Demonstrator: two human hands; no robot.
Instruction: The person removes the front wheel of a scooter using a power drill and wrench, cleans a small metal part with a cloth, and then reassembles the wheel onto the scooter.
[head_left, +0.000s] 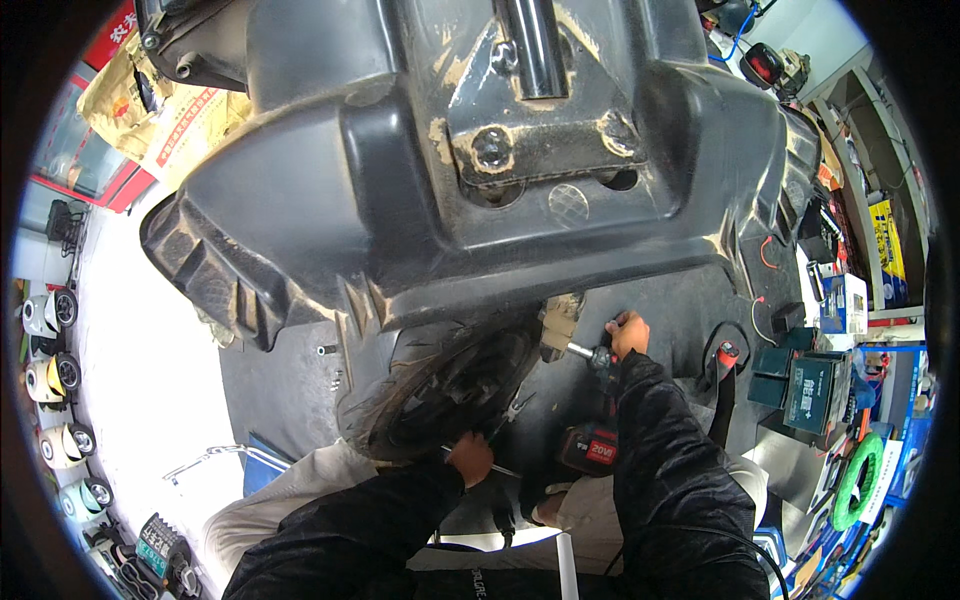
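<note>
Two bare hands work around a black-tyred wheel [460, 380] beneath a dark plastic vehicle body [290, 200]. The left hand [470, 460], at the tyre's near edge, is closed around a thin metal rod [506, 470]. The right hand [630, 334] curls beside a power wrench [602, 359]; its grip cannot be told. The wrench's socket [579, 350] points at a brownish bracket [558, 325]. The step looks like fastener work; the next move calls for a steady, square socket.

Overexposure whitens the floor [165, 320] at left. Shadow darkens the wheel [450, 390] beneath the black plastic panel [295, 195]. Fisheye distortion curves straight edges toward the black rim.
</note>
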